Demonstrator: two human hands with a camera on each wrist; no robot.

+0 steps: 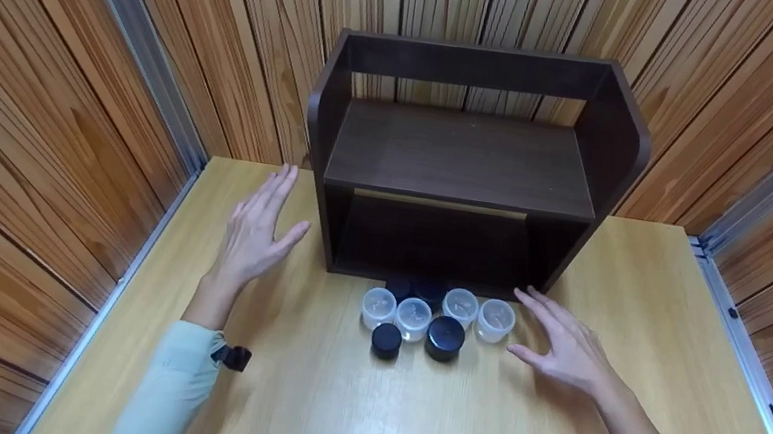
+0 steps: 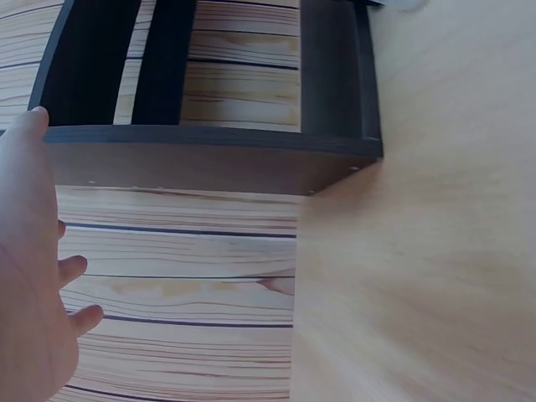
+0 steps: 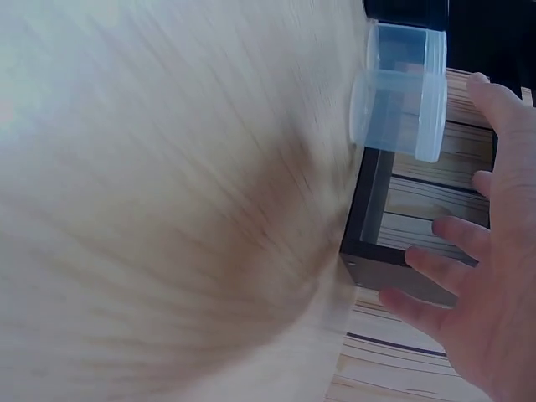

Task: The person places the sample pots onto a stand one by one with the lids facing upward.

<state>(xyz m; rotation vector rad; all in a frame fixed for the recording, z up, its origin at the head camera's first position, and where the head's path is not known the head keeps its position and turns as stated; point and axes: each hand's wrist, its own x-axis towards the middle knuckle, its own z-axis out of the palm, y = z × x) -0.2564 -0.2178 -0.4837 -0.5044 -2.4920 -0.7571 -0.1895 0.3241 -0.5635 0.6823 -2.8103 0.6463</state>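
Observation:
My left hand (image 1: 254, 233) hovers with fingers straight and thumb spread, left of the dark brown two-tier shelf (image 1: 465, 156). In the left wrist view, the thumb of the left hand (image 2: 29, 260) shows against the shelf's side panel (image 2: 193, 163). My right hand (image 1: 568, 342) is spread beside the right end of a cluster of small jars, holding nothing. Nearest to it is a translucent plastic jar (image 1: 495, 321). Several such jars stand in front of the shelf, among them a small black-topped jar (image 1: 386, 341) and a larger black-topped jar (image 1: 445, 338). Darker ones behind them are hard to make out.
The shelf stands on a light wooden table (image 1: 332, 404) against a wood-plank wall (image 1: 445, 0). Plank panels (image 1: 18, 124) rise on both sides, with metal rails (image 1: 754, 377) along the table's edges. A small black camera (image 1: 232, 357) is strapped to each wrist.

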